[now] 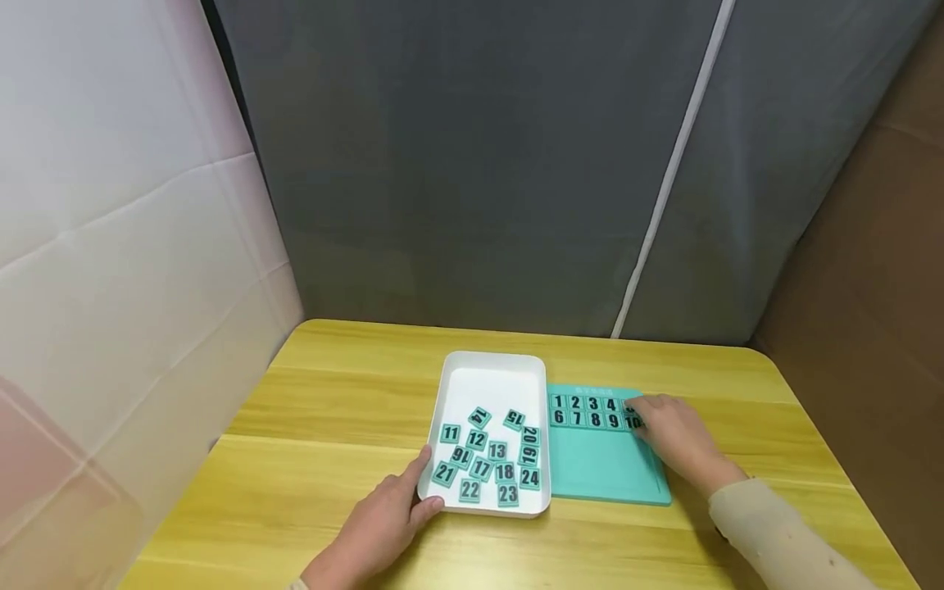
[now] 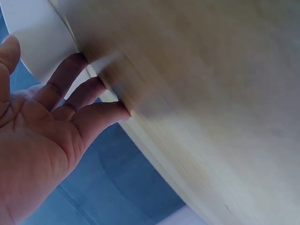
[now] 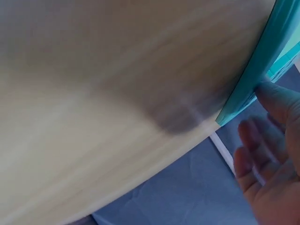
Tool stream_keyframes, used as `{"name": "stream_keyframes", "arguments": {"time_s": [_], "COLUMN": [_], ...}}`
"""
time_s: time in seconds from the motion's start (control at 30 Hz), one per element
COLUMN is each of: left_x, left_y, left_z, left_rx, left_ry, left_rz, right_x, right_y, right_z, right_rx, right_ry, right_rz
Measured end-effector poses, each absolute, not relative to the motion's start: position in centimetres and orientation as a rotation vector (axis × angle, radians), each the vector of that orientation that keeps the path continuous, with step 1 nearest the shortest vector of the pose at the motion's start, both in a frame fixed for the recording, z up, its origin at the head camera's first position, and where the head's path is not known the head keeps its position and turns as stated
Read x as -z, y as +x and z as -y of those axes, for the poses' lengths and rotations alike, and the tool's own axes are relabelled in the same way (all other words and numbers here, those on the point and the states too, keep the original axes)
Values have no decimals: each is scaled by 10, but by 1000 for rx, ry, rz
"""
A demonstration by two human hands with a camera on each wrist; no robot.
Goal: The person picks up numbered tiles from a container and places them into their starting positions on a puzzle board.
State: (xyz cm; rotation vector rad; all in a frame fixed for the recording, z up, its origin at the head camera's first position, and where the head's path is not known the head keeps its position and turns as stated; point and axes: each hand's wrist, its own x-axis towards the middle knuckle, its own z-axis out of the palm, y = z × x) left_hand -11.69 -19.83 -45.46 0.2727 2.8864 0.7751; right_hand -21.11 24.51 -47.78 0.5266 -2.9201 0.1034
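Note:
A white tray (image 1: 497, 378) holds several loose teal number tiles, 11 to 24, at mixed angles. At its near left corner my left hand (image 1: 383, 520) grips the tray, thumb at the near rim and index finger along the left side. In the left wrist view the left hand's (image 2: 51, 117) other fingertips touch the wooden surface. Right of the tray lies a teal number board (image 1: 605, 467) with tiles 1 to 10 in two rows at its top. My right hand (image 1: 678, 434) rests its fingertips at the 5 and 10 tiles, partly covering them. Its thumb (image 3: 276, 98) touches the board's edge.
Everything stands on a yellow wood-grain table (image 1: 332, 426). A grey curtain (image 1: 457, 164) with a white strip (image 1: 671, 172) hangs behind it. A white sheet (image 1: 133, 180) stands at the left and a brown panel (image 1: 863, 303) at the right.

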Motion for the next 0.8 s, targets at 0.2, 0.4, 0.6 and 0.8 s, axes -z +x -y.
{"name": "stream_keyframes", "arguments": {"time_s": [0.2,0.4,0.6,0.8], "left_x": [454,453,450,436], "left_y": [-117,-116,-117,-125], "left_z": [198,197,198,202], "left_rx": [-758,-765,-735,-618], "left_ry": [258,272,284,318], "left_rz": [-2905,-2893,-2876,-2878], "right_x": [479,482,483,476], "right_y": [-213,-212,-211,-212], "right_z": [-246,-248,-248,-251], "right_rx": [-225,-293,-320,-418], "right_ry": [278,222,240,238], "right_rz": [3014,3083,3087,3143]}}
